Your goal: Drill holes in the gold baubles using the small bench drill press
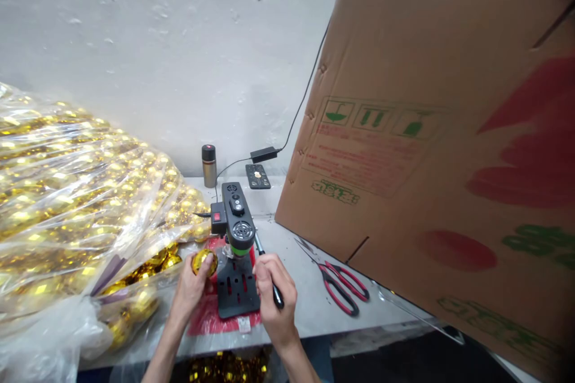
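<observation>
My left hand (192, 282) is closed around a shiny gold mirror-tiled ball (203, 263), just left of the small black bench drill press (238, 209). A clear bit of plastic shows under the green ring of the press head; the tool tip is hidden. My right hand (277, 299) is wrapped around the black-gripped lever handle (278, 297) on the right side of the press. The slotted black base plate (233, 302) sits on a red plastic sheet (204, 320) between my hands.
A large clear bag (81, 191) of gold balls fills the left. Red-handled scissors (344, 287) lie right of the press, beside a big leaning cardboard box (417, 102). Behind stand a bottle (209, 166), a phone-like slab (257, 176) and a power adapter (264, 154) with a cable.
</observation>
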`<state>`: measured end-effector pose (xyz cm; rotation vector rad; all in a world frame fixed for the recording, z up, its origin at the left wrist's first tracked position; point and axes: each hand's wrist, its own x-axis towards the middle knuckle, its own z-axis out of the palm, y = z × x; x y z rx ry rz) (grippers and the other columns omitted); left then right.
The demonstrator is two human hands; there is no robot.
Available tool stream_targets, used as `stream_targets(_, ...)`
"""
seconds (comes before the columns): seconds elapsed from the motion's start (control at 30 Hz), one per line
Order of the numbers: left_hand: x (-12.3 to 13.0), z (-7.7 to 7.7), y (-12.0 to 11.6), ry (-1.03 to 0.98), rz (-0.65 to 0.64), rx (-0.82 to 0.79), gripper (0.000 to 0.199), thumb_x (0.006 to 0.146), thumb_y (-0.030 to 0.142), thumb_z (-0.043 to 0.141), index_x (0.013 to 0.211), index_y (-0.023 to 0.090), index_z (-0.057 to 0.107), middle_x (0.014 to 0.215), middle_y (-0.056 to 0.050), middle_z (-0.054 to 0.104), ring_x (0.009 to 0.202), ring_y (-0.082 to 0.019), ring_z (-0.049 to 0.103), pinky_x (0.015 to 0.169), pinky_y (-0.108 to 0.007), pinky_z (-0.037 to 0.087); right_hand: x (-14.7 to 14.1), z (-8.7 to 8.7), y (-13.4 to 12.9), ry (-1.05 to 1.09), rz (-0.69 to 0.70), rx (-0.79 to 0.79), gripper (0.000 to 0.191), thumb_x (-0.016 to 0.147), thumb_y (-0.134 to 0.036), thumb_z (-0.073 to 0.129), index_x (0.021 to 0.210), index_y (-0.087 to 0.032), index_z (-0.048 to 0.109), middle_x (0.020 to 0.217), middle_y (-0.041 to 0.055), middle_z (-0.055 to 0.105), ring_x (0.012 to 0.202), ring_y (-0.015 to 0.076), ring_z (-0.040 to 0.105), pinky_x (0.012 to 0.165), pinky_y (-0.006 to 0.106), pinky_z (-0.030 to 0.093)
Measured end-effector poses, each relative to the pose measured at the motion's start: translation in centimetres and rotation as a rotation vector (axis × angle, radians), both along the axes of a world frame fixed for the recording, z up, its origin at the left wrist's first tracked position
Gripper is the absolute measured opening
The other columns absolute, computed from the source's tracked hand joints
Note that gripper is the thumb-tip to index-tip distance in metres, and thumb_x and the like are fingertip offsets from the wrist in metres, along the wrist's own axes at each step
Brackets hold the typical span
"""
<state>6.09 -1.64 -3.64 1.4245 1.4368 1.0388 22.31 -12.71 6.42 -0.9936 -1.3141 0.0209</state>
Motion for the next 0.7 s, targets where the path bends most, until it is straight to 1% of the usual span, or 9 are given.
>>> stream_targets(0.03,0.4,-0.5,-0.8,-0.091,-0.027,-0.059,0.09,0.074,0.092,0.06,0.123,0.016,0.058,0.063,0.004,0.063,0.049,-0.023,0.064,0.049,-0.034,0.054,0.0,0.0,0.0,-0.006,-0.002,-0.004,0.032,0.107,-0.011,0.045,0.077,-0.023,0.047,0.075,-0.0021,0.053,0.067,0.0105,0.055,0.06,0.021,0.043)
stream_targets(0.1,1.2,-1.4,-1.9,-0.231,-0.073,-0.132,0.097,0.075,0.091,0.062,0.136,0.016,0.052,0.072,0.002,0.067,0.052,-0.021,0.066,0.049,-0.032,0.054,0.1,0.1,-0.1,-0.018,-0.003,-0.01,0.032,0.107,-0.011,0.044,0.077,-0.023,0.047,0.075,-0.0017,0.053,0.067,0.0109,0.055,0.06,0.022,0.043)
stream_targets(0.17,1.8,-2.1,-2.6,-0.29,-0.086,-0.126,0.095,0.079,0.089,0.061,0.143,0.019,0.051,0.095,-0.006,0.075,0.068,-0.022,0.073,0.056,-0.032,0.058,0.2,0.1,-0.1,-0.025,-0.003,-0.014,0.031,0.107,-0.011,0.044,0.078,-0.023,0.047,0.075,-0.0014,0.053,0.067,0.0112,0.055,0.059,0.022,0.043)
stream_targets(0.23,2.1,-2.6,-2.8,-0.285,-0.084,-0.098,0.09,0.081,0.088,0.059,0.141,0.021,0.055,0.12,-0.012,0.074,0.087,-0.026,0.076,0.064,-0.034,0.062,0.2,0.1,-0.2,-0.027,0.0,-0.016,0.031,0.106,-0.01,0.044,0.078,-0.023,0.048,0.075,-0.0012,0.053,0.067,0.0112,0.055,0.06,0.022,0.043)
stream_targets(0.3,2.2,-3.0,-2.8,-0.251,-0.083,-0.039,0.086,0.08,0.087,0.061,0.137,0.022,0.06,0.132,-0.014,0.072,0.104,-0.03,0.075,0.077,-0.038,0.064,0.3,0.0,-0.2,-0.024,0.005,-0.018,0.03,0.105,-0.009,0.044,0.078,-0.023,0.048,0.076,-0.0014,0.054,0.068,0.0109,0.055,0.06,0.022,0.044)
stream_targets(0.37,2.2,-3.3,-2.8,-0.172,-0.094,0.05,0.078,0.082,0.081,0.064,0.132,0.022,0.063,0.132,-0.014,0.072,0.116,-0.033,0.072,0.095,-0.045,0.061,0.3,0.0,-0.3,-0.022,0.01,-0.02,0.03,0.105,-0.008,0.044,0.079,-0.023,0.048,0.076,-0.002,0.054,0.068,0.0102,0.056,0.061,0.021,0.044)
stream_targets(0.43,2.3,-3.5,-3.0,-0.066,-0.111,0.133,0.066,0.087,0.071,0.065,0.131,0.022,0.063,0.129,-0.014,0.074,0.12,-0.034,0.071,0.106,-0.052,0.056,0.3,-0.1,-0.3,-0.025,0.013,-0.023,0.028,0.104,-0.008,0.044,0.081,-0.023,0.049,0.077,-0.0024,0.054,0.069,0.0098,0.056,0.062,0.02,0.045)
stream_targets(0.53,2.4,-3.7,-3.3,0.055,-0.147,0.214,0.055,0.09,0.06,0.063,0.13,0.022,0.063,0.131,-0.014,0.074,0.118,-0.035,0.072,0.106,-0.056,0.056,0.4,-0.3,-0.4,-0.033,0.014,-0.027,0.027,0.104,-0.007,0.044,0.084,-0.023,0.05,0.079,-0.0024,0.055,0.071,0.0099,0.057,0.063,0.02,0.046)
stream_targets(0.7,2.5,-4.1,-3.6,0.165,-0.183,0.329,0.048,0.091,0.047,0.063,0.131,0.02,0.062,0.132,-0.016,0.074,0.121,-0.035,0.072,0.106,-0.058,0.056,0.4,-0.3,-0.4,-0.029,0.012,-0.027,0.027,0.104,-0.008,0.045,0.083,-0.023,0.049,0.078,-0.0029,0.055,0.071,0.0094,0.057,0.063,0.019,0.045)
